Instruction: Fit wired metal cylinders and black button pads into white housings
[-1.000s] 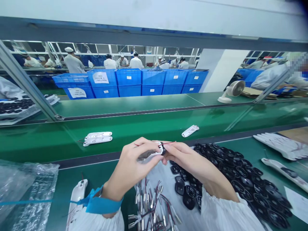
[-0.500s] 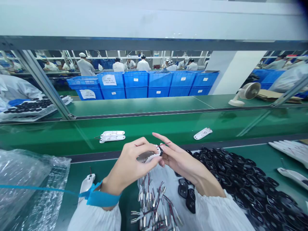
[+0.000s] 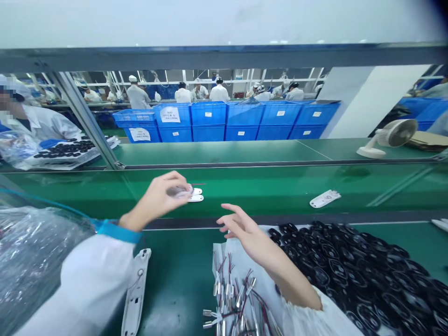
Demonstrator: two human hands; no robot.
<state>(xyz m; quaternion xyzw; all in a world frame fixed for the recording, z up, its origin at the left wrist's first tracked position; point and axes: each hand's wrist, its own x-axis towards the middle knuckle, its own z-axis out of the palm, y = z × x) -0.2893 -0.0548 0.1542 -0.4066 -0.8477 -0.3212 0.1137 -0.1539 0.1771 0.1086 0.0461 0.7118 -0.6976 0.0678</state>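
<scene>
My left hand, with a blue band at its wrist, holds a white part between thumb and fingers over the green belt. Two white shells lie on the belt just beyond that hand, partly hidden by it. My right hand is empty, fingers apart, above the near edge of the belt. Below it lie metal connectors with red and black wires on a white sheet. A long white shell with a wire rests on the bench beside my left sleeve.
Many black parts cover the bench at right. Another white shell lies on the belt. Clear plastic wrap is at left. A metal post, a small fan and blue bins stand beyond. People in white sit farther back.
My hands have parted. The left moved left and forward over the belt with the white part; the right let go and stays near the middle with its fingers spread. The view has shifted.
</scene>
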